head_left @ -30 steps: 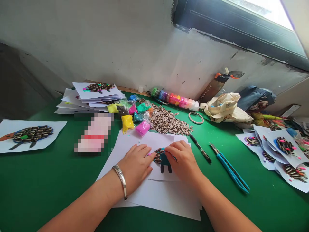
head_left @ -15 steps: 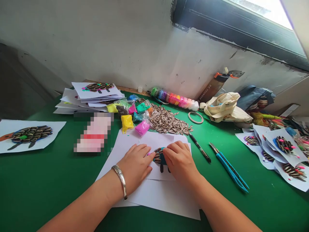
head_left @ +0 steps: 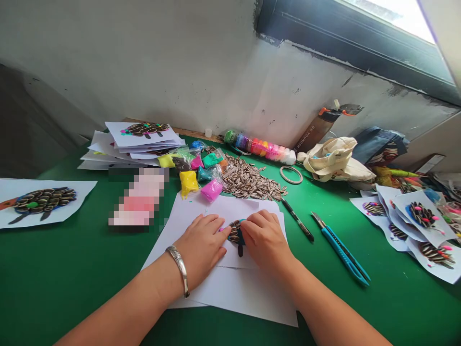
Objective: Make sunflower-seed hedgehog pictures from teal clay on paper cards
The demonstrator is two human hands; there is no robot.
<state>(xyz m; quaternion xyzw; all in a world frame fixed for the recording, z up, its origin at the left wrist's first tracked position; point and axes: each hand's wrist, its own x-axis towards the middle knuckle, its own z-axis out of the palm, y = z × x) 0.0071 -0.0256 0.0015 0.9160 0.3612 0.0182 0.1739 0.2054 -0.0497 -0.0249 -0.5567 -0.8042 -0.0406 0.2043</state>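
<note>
Right hand (head_left: 266, 239) shifted left; seeded figure (head_left: 235, 233) partly covered.

left grip (head_left: 205, 242) palm-down, fingers (head_left: 211, 224) extended; right grip (head_left: 267, 240) arched, fingers curled downward; forearms (head_left: 140, 305) converging.

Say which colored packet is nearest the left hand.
The front pink packet, right of the yellow packet; the others, including the rear pink packet, lie farther from the left hand.
</note>
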